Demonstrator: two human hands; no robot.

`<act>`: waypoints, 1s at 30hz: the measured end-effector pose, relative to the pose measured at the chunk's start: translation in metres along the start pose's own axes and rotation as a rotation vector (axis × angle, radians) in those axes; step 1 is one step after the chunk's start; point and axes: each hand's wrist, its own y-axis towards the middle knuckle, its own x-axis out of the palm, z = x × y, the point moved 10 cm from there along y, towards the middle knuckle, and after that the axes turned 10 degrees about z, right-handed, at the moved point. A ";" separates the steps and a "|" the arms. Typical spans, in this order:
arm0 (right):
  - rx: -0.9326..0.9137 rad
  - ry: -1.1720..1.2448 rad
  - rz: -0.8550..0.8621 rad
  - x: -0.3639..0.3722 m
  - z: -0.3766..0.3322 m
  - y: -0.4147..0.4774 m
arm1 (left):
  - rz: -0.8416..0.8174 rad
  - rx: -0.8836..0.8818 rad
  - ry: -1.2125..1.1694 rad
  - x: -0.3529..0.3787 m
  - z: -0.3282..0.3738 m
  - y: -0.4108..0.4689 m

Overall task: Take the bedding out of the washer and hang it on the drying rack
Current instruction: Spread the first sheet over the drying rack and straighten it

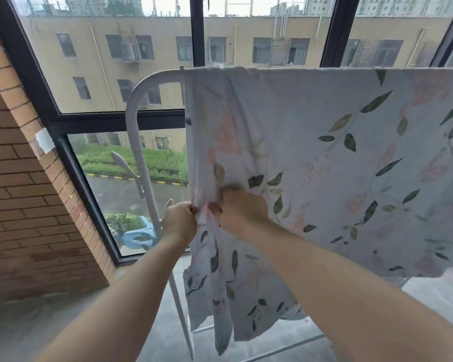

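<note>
A pale sheet printed with green leaves and pink flowers [338, 158] hangs draped over the top bar of a white drying rack [141, 100]. Its left part hangs lower than the rest, bunched into folds. My left hand [179, 222] pinches the sheet's left edge at about mid-height. My right hand [239, 210] grips a fold of the same sheet right beside it. Both arms reach forward and up. The washer is out of view.
A large black-framed window [196, 35] stands right behind the rack. A brick wall [24, 192] closes in the left side. Grey tiled floor [63, 322] lies below, with the rack's lower bars [285, 348] crossing it.
</note>
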 end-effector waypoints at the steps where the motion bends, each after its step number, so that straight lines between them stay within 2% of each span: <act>1: 0.004 -0.001 0.014 -0.003 -0.001 0.002 | -0.043 -0.009 0.079 0.011 -0.010 -0.005; 7: -0.034 0.006 0.138 -0.022 -0.016 0.019 | -0.297 -0.077 0.344 0.069 -0.067 -0.045; 9: -0.071 0.015 0.149 -0.023 -0.020 0.020 | -0.352 -0.105 0.331 0.080 -0.075 -0.049; 11: -0.079 0.065 0.148 -0.020 -0.018 0.021 | -0.368 -0.168 0.199 0.084 -0.072 -0.046; 13: -0.072 0.117 0.120 -0.013 -0.015 0.021 | -0.267 -0.258 -0.039 0.074 -0.065 -0.036; 15: -0.083 0.137 0.103 -0.005 -0.013 0.017 | -0.021 -0.281 -0.278 0.043 -0.049 -0.027; 17: -0.076 0.128 0.109 -0.003 -0.006 0.012 | 0.207 -0.209 -0.352 0.007 -0.019 -0.030; 18: -0.059 0.123 0.116 -0.003 0.000 0.009 | 0.264 -0.166 -0.364 -0.004 -0.003 -0.034; 20: -0.014 0.105 0.147 -0.005 0.018 0.002 | 0.305 -0.048 -0.386 -0.013 0.033 -0.043; 22: 0.053 0.084 0.174 -0.010 0.046 -0.007 | 0.322 0.143 -0.413 -0.005 0.071 -0.053; 24: 0.150 0.111 0.172 -0.014 0.080 -0.020 | 0.296 0.309 -0.401 0.011 0.106 -0.067; 30: 0.426 0.032 0.181 -0.038 0.212 -0.082 | 0.073 0.463 -0.454 0.092 0.194 -0.112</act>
